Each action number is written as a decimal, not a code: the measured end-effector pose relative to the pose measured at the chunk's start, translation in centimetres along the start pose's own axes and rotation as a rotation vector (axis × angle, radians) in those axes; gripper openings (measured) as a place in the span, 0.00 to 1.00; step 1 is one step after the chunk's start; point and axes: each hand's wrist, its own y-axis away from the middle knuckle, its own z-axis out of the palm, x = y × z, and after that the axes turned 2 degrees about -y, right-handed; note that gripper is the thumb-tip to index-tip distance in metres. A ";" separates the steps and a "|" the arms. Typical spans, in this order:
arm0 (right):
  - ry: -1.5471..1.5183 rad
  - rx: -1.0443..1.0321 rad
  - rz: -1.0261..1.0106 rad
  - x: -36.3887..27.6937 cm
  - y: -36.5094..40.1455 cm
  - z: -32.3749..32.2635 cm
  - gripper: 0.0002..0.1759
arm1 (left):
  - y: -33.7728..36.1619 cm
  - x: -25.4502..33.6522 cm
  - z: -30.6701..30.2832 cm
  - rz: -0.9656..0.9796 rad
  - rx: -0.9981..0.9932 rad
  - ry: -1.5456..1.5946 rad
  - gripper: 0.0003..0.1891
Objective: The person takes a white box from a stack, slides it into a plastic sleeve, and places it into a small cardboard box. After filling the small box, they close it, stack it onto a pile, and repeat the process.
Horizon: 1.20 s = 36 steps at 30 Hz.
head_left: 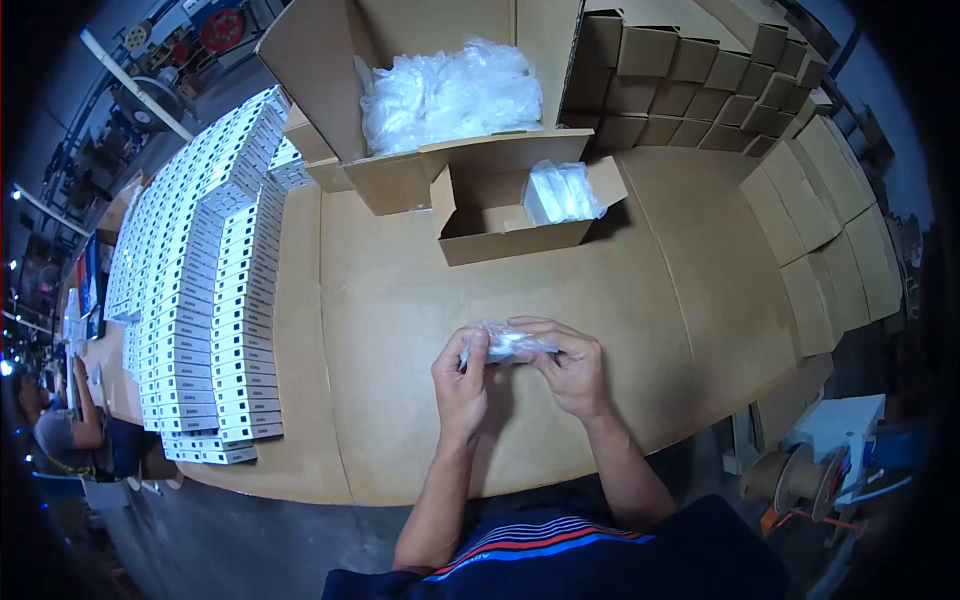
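Left hand [460,385]: fingers curled, thumb and fingertips closed on the left end of the small clear plastic packet [510,343]; right hand [572,368]: fingers bent over the top, pinching the right end of the same packet. The packet is held between both hands, just above the cardboard-covered table [400,300], near its front edge and roughly at its middle; pale contents show through the film, but their kind cannot be told.

Behind the hands, well apart from them, a small open cardboard box [500,215] stands on the table with its flaps spread; a second clear packet [563,192] rests on its right flap. Directly behind that box, touching it, stands a large open carton [330,70] holding a heap of clear plastic bags [445,92].

Left section of the table: white printed boxes [200,300] laid in long close rows that run from the near edge to the far end. Far right corner: small brown boxes [690,85] stacked in tight ranks; along the right edge, flat cardboard blanks [820,220] lie overlapped.

Beyond the table, at the lower left, another person [70,430] sits by the table's end; at the lower right, off the table, a spool [790,480] sits beside a white unit.
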 end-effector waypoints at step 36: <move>0.638 -0.407 -0.374 -6.5 -3.2 -3.0 0.15 | -0.9 3.3 -2.5 0.126 -0.344 -0.297 0.12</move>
